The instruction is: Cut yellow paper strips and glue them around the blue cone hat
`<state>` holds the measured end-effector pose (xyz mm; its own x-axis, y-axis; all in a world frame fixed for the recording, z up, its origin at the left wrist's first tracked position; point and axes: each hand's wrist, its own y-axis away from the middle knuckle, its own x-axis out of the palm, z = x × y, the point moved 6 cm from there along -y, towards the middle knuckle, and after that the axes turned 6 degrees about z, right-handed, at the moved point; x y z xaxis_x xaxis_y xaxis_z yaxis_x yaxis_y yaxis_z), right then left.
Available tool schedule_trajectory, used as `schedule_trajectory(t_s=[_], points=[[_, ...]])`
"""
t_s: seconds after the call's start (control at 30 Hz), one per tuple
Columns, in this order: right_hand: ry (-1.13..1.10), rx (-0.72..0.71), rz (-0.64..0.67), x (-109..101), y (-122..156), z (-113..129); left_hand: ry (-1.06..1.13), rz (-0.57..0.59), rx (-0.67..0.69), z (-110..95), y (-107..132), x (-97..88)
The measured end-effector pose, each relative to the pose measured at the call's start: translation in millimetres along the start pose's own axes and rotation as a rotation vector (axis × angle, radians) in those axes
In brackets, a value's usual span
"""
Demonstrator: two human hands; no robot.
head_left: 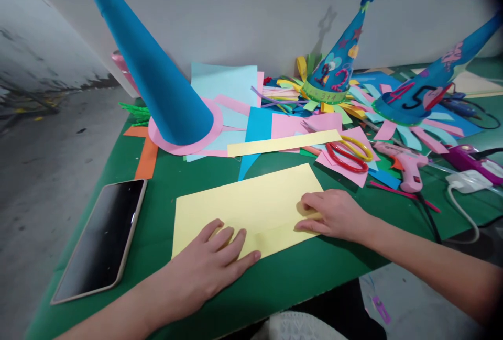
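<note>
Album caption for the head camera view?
Left hand on yellow paper, right hand pinching one end, a tall blue cone behind.

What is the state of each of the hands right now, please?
Left hand: open, resting on the pale yellow sheet.
Right hand: closed, pinching the same sheet at its right end.

I see by even, cool light. My right fingers (314,200) softly shade the yellow paper (251,204); the star-topped cone hat (335,65) shadows the wall (251,10). Pale glare washes the smartphone (104,238). My view's edges stretch, its upper right corner blacked out.
</note>
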<state>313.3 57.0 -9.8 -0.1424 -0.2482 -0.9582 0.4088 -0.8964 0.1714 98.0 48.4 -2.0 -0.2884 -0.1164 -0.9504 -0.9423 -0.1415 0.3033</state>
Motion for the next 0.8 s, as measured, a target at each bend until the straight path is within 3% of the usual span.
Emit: schedule_trajectory(t_s=[0.4, 0.63, 0.8], points=[[-0.160, 0.075, -0.023, -4, -1, -8, -0.037, 0.042, -0.042, -5, -9, -8.9], [-0.376, 0.107, 0.021, -14, 29, -29, -0.037, -0.001, -0.069, -6, -8, -6.0], [-0.513, 0.048, -0.006, -9, 40, -28, -0.025, 0.002, -0.082, -5, -7, -6.7]])
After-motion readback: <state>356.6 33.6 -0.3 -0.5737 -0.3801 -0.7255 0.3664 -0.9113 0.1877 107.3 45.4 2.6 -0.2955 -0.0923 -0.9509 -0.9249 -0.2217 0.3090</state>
